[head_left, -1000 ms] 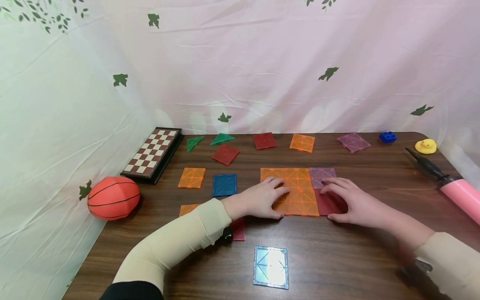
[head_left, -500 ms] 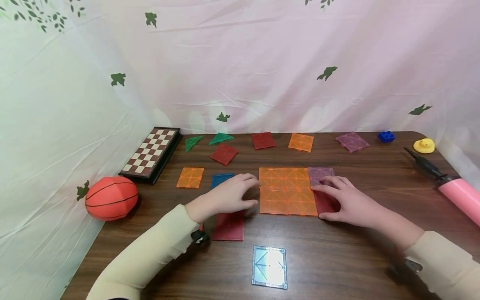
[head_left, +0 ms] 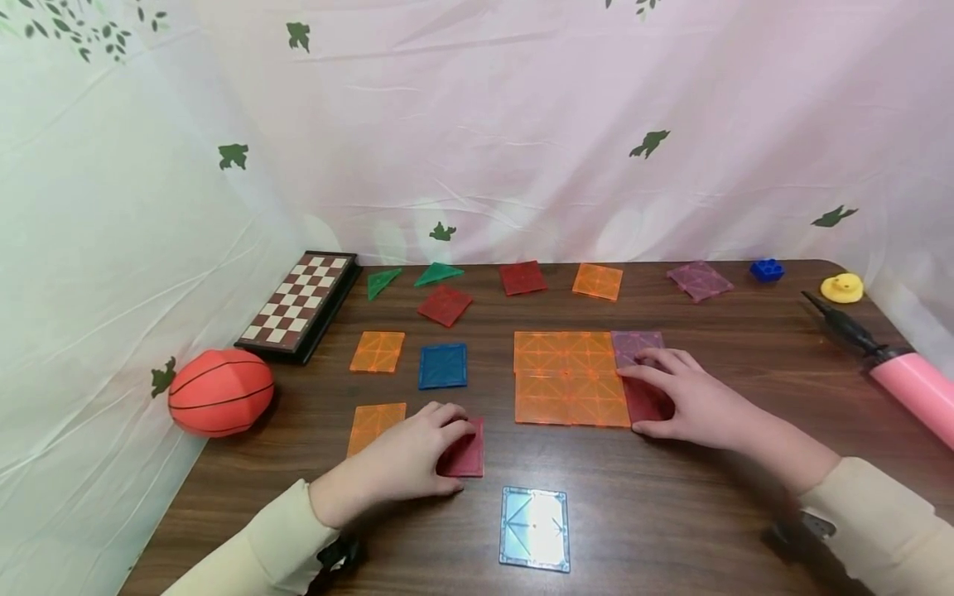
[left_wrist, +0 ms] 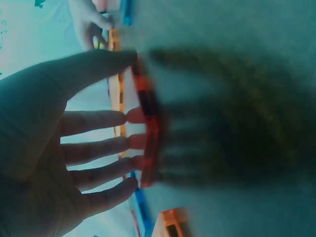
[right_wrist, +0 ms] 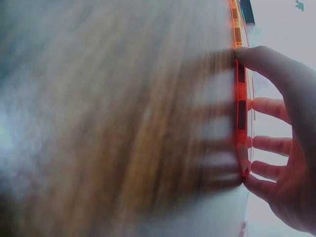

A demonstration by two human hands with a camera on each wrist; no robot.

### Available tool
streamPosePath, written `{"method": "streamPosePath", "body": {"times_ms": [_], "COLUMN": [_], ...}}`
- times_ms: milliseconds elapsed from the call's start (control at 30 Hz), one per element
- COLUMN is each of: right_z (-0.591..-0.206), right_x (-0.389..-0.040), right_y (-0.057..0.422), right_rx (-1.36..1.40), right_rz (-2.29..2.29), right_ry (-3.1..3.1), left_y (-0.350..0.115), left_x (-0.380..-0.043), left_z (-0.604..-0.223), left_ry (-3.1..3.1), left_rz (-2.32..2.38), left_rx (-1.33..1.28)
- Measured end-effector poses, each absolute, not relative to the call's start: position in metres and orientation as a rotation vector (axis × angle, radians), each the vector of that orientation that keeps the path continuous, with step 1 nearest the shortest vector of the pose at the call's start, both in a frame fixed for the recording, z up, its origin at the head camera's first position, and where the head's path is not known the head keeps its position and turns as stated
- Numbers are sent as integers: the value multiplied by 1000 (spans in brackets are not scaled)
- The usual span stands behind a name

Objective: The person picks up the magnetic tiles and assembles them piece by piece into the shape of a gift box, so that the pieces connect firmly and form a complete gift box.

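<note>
In the head view, my left hand (head_left: 406, 455) spans a red magnetic tile (head_left: 469, 458) lying flat on the table. The left wrist view has the thumb at one corner of that red tile (left_wrist: 149, 118) and the fingertips at its far side. Several orange magnetic tiles (head_left: 570, 378) join edge to edge in a block at the middle. Along the block's right side lie a purple tile (head_left: 633, 343) and another red tile (head_left: 643, 404). My right hand (head_left: 693, 401) grips this second red tile, with the thumb on its near edge and fingers across it.
Loose orange tiles (head_left: 378, 352), a blue tile (head_left: 443, 366) and a light blue tile (head_left: 534, 530) lie around. Red tiles, green triangles (head_left: 438, 274) and a purple tile line the back. A chessboard (head_left: 298, 306), ball (head_left: 221, 392), duck (head_left: 842, 288) and pink pump (head_left: 917, 385) flank them.
My left hand has left the orange block and moved left and nearer, down to the loose red tile. My right hand stays at the red tile beside the block.
</note>
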State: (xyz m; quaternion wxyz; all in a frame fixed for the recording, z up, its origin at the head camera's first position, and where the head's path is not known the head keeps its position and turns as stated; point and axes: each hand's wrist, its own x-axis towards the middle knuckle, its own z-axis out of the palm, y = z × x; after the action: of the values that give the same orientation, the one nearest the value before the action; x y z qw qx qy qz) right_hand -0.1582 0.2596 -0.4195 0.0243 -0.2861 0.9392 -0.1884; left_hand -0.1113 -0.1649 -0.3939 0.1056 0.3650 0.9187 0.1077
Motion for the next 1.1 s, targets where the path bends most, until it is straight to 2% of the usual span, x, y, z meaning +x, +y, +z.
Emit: {"method": "streamPosePath", "body": {"times_ms": [567, 1100], "right_z": [-418, -419], "right_x": [-159, -159], "right_y": [259, 259], "right_rx": [-864, -873], "right_rz": [-598, -582], "right_ry": [2886, 2899], "left_y": [-143, -133], "left_x": [-156, -176], "left_z": [-405, -406], "left_ry": [2766, 2730], "left_rz": [332, 377], "left_rx": [1158, 1168]}}
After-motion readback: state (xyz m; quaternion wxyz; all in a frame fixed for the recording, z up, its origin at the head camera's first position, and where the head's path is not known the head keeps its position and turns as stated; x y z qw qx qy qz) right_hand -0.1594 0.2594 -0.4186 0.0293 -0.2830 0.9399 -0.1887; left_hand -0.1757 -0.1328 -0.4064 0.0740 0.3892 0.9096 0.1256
